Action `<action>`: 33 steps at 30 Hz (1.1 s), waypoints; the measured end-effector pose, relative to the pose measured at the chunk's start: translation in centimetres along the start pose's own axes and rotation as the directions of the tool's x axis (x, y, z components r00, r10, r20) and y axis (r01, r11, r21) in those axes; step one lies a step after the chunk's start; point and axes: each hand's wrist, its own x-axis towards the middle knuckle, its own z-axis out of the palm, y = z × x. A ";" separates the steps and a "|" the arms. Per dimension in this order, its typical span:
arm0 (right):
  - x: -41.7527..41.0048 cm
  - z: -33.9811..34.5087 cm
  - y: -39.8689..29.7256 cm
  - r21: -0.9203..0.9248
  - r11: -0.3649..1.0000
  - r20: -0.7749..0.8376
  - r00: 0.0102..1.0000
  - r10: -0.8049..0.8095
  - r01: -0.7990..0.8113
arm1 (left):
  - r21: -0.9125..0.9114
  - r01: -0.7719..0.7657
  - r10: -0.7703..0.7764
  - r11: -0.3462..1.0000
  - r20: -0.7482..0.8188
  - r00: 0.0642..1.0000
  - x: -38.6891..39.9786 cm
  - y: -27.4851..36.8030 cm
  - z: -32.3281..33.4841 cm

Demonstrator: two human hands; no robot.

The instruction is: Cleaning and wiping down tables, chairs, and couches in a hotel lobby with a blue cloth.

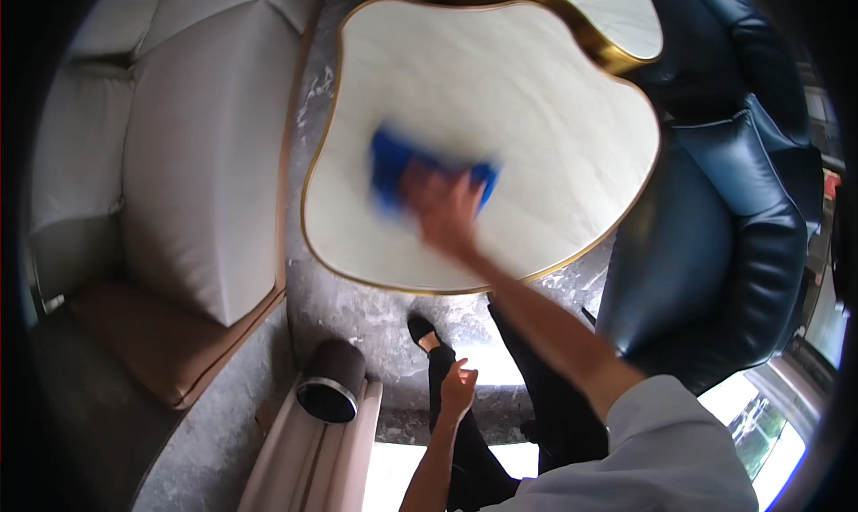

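Observation:
My right hand point(446, 210) presses a blue cloth point(392, 167) onto the pale, gold-rimmed top of a coffee table point(536, 123); hand and cloth are blurred. The cloth shows on both sides of the hand, left of the middle of the tabletop. My left hand point(459, 386) hangs over my leg, below the near edge of the table, with its fingers partly bent and nothing seen in it.
A light grey sofa point(194, 150) with a brown base stands at the left, a dark blue leather armchair point(677, 244) at the right. A second gold-rimmed table point(617, 9) adjoins the far side. A black bin point(335, 371) stands by a pale curtain point(301, 452).

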 end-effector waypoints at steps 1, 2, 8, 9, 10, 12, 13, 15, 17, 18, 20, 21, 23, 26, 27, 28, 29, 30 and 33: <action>-5.5 0.3 -4.4 0.180 0.984 0.101 0.994 -0.034 0.016 | -0.030 0.002 -0.001 1.000 0.018 1.000 0.0 -0.1 0.2; -9.0 -2.4 -6.6 0.326 0.930 0.204 0.948 -0.244 0.170 | -0.157 0.054 -0.044 0.986 0.067 0.997 -0.3 -0.1 0.5; -12.8 -9.3 5.8 0.192 0.970 0.179 0.977 0.112 -0.146 | -0.287 0.121 -0.070 0.950 0.182 0.981 1.0 2.5 -1.0; -11.6 -10.1 9.1 0.170 0.963 0.153 0.971 0.183 -0.208 | -0.156 0.083 -0.058 0.984 0.160 0.985 1.3 1.6 -2.0; -10.0 -10.6 12.3 0.156 0.950 0.142 0.958 0.250 -0.271 | 0.020 0.042 -0.044 0.999 0.125 0.991 1.6 0.4 -3.3; -6.8 -11.6 19.4 -0.017 0.923 0.066 0.921 0.384 -0.384 | 0.186 -0.049 0.023 0.981 0.140 0.990 1.4 3.4 -4.2; -4.7 -12.0 22.3 -0.023 0.903 -0.014 0.903 0.429 -0.429 | 0.220 -0.058 0.026 0.974 0.146 0.989 1.4 4.0 -4.7; -1.4 -13.1 27.2 -0.031 0.857 -0.130 0.852 0.507 -0.515 | 0.244 -0.008 -0.038 0.970 0.185 0.982 1.6 5.2 -5.3; 0.5 -13.4 29.7 -0.040 0.788 -0.194 0.779 0.597 -0.614 | 0.277 0.050 -0.115 0.960 0.223 0.968 1.9 6.4 -6.0; 0.6 -13.2 29.5 -0.032 0.771 -0.215 0.758 0.616 -0.636 | 0.176 0.095 -0.137 0.980 0.241 0.961 1.9 7.1 -6.4; -0.5 -12.8 28.3 -0.026 0.694 -0.228 0.680 0.697 -0.720 | 0.036 0.218 -0.219 0.975 0.304 0.927 1.6 10.9 -6.4; -1.2 -12.3 26.7 -0.012 0.644 -0.241 0.627 0.741 -0.765 | 0.014 0.220 -0.214 0.975 0.303 0.929 1.4 12.4 -7.0; -3.4 -12.2 21.0 0.023 0.566 -0.175 0.555 0.814 -0.824 | 0.003 0.187 -0.178 0.982 0.322 0.930 1.3 13.5 -9.1; -9.5 -11.3 12.1 0.025 0.592 -0.102 0.587 0.803 -0.806 | -0.016 0.192 -0.175 0.981 0.349 0.921 1.9 16.1 -11.7; -10.8 -10.9 8.2 0.049 0.600 -0.053 0.597 0.800 -0.799 | -0.012 0.181 -0.164 0.983 0.360 0.918 2.4 16.7 -13.2; -12.0 -10.2 4.4 0.060 0.605 0.023 0.607 0.794 -0.794 | -0.019 0.148 -0.131 0.989 0.370 0.920 2.9 17.2 -14.9; -12.2 -10.1 0.3 0.098 0.588 0.075 0.595 0.801 -0.803 | -0.025 0.116 -0.098 0.993 0.375 0.922 3.4 17.6 -16.9; -12.0 -9.4 -3.1 0.121 0.571 0.108 0.583 0.805 -0.812 | -0.020 0.097 -0.082 0.995 0.383 0.920 4.5 17.5 -19.2; -10.4 -6.7 -8.6 0.061 0.401 0.010 0.402 0.915 -0.914 | -0.029 0.017 -0.005 0.999 0.373 0.928 6.5 18.4 -26.5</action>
